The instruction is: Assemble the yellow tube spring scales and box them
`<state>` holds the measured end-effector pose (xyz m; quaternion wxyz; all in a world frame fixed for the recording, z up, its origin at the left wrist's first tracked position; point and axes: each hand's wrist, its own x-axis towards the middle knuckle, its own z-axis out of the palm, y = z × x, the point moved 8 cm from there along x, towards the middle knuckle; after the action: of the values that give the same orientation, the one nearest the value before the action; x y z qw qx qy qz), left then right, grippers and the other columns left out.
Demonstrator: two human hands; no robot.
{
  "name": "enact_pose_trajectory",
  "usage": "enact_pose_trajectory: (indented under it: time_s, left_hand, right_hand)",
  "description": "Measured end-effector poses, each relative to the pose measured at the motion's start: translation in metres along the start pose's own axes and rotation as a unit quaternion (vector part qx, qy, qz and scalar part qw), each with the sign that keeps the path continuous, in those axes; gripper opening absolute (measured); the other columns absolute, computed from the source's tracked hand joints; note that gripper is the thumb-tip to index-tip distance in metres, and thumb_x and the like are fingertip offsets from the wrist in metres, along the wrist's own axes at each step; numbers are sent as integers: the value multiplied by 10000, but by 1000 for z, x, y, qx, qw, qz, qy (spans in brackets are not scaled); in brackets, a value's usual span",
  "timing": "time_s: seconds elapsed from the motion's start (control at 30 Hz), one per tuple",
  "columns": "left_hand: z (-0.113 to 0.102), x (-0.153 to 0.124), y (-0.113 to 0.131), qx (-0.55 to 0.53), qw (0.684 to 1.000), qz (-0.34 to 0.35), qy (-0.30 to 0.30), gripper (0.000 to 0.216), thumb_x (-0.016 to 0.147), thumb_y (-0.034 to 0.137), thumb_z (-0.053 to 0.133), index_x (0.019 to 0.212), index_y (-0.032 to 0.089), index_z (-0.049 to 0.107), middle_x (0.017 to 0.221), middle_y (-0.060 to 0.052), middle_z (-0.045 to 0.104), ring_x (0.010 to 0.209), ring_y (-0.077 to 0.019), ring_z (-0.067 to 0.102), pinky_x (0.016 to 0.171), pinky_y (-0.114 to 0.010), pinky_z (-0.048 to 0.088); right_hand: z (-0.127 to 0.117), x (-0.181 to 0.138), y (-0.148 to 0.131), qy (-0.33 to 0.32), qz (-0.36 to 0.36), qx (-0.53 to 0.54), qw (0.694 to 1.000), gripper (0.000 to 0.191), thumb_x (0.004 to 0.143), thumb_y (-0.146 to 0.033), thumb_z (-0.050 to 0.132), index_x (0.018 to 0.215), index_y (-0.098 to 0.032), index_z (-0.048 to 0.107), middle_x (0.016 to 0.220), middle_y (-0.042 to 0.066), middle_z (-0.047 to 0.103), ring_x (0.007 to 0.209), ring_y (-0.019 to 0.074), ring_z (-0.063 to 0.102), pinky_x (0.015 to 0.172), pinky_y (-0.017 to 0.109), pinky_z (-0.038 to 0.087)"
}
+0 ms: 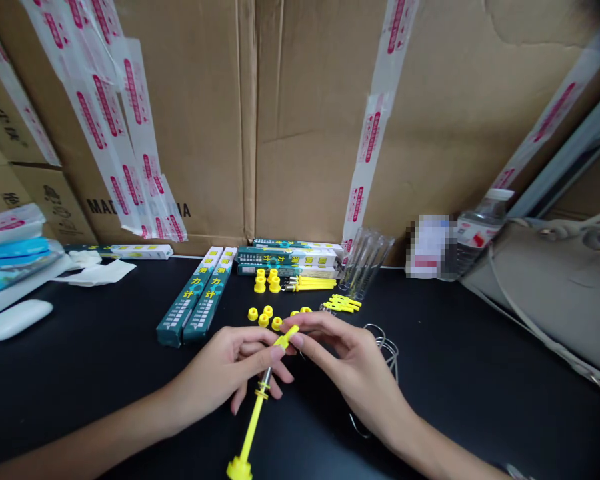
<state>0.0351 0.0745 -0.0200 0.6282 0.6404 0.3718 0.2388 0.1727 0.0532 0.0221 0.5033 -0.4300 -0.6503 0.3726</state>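
My left hand (250, 360) is closed around the upper end of a yellow spring scale rod (251, 427), which slants down toward the table's front edge. The rod has a metal section near the fingers and a wide yellow cap at its lower end. My right hand (343, 353) pinches a small flat yellow tab (291, 333) between thumb and fingertips, at the rod's top. Whether tab and rod are joined I cannot tell. Just beyond the hands lie several yellow caps (267, 311), partly hidden by the fingers. Bent metal wire hooks (387, 350) lie beside my right hand.
Green-and-white boxes (195, 293) lie left of centre, with more stacked boxes (285, 257) behind. Yellow rods (313, 285), flat yellow tabs (343, 303) and clear tubes (365, 267) lie further back. A bottle (480, 230) and a bag (555, 287) are at right. Cardboard cartons (300, 133) wall the back.
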Motion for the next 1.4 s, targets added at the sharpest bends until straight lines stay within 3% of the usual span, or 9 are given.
enact_pose_trajectory:
  time_s: [0.07, 0.13, 0.2, 0.4, 0.7, 0.87, 1.07, 1.27, 1.4]
  left_hand:
    - [-2, 0, -1, -1, 1000, -1, 8, 391, 870, 495, 656, 976, 118, 672, 845, -94, 758, 680, -191, 745, 325, -107, 408]
    - [-4, 0, -2, -5, 1000, -2, 17, 394, 871, 498, 650, 979, 119, 665, 854, -95, 754, 677, -192, 742, 321, -114, 407]
    - [-5, 0, -4, -8, 1000, -4, 24, 392, 874, 500, 645, 972, 120, 660, 863, -97, 752, 685, -195, 742, 319, -118, 408]
    - [-5, 0, -5, -17, 999, -20, 26, 424, 856, 534, 648, 961, 123, 643, 878, -112, 758, 663, -206, 748, 305, -130, 403]
    - [-3, -2, -8, -6, 999, -49, 14, 467, 843, 571, 641, 967, 121, 632, 864, -115, 776, 496, -136, 688, 283, -115, 367]
    - [-4, -1, -5, 13, 999, -37, 12, 426, 870, 545, 620, 945, 126, 638, 827, -89, 778, 381, -57, 528, 280, -115, 345]
    - [-2, -2, -2, 20, 999, -31, 6, 388, 880, 524, 607, 934, 140, 633, 779, -55, 763, 364, -45, 461, 288, -126, 326]
    - [0, -2, -5, 22, 999, -33, 4, 385, 854, 537, 623, 922, 158, 633, 663, -5, 703, 374, -64, 477, 300, -140, 331]
    - [2, -2, -6, 35, 999, -37, -1, 391, 856, 548, 611, 914, 161, 635, 634, 7, 686, 383, -67, 475, 305, -135, 332]
  right_hand:
    - [-10, 2, -6, 19, -34, -115, 993, 208, 914, -315, 641, 1096, -247, 714, 1053, 38, 746, 846, 191, 706, 814, 337, 567]
    - [-24, 4, -13, 56, -63, -242, 967, 243, 931, -313, 604, 1151, -249, 683, 1093, 42, 736, 811, 190, 698, 758, 337, 572]
    - [-38, 8, -13, 76, -64, -296, 950, 216, 928, -301, 593, 1111, -239, 688, 1070, 58, 732, 789, 212, 682, 726, 361, 564]
    - [-64, 14, 12, 97, -17, -396, 913, 154, 855, -301, 661, 970, -211, 708, 924, 100, 716, 851, 311, 648, 695, 437, 524]
    - [-64, 13, 30, 79, 24, -451, 889, 138, 841, -292, 669, 881, -167, 711, 846, 109, 711, 827, 325, 653, 715, 469, 501]
    - [-64, 13, 29, 80, 20, -437, 896, 123, 858, -248, 601, 809, -178, 690, 822, 109, 704, 788, 314, 652, 694, 466, 508]
    - [-59, 11, 6, 94, -8, -360, 928, 146, 908, -228, 560, 967, -186, 686, 905, 87, 751, 764, 243, 714, 730, 391, 561]
    - [-25, 2, -9, 9, -43, -158, 986, 142, 946, -322, 616, 994, -284, 745, 1011, 20, 759, 947, 216, 706, 826, 334, 555]
    - [-17, -4, -1, 1, -3, -56, 998, 130, 918, -328, 666, 1008, -295, 753, 1009, 16, 761, 962, 219, 707, 840, 331, 557]
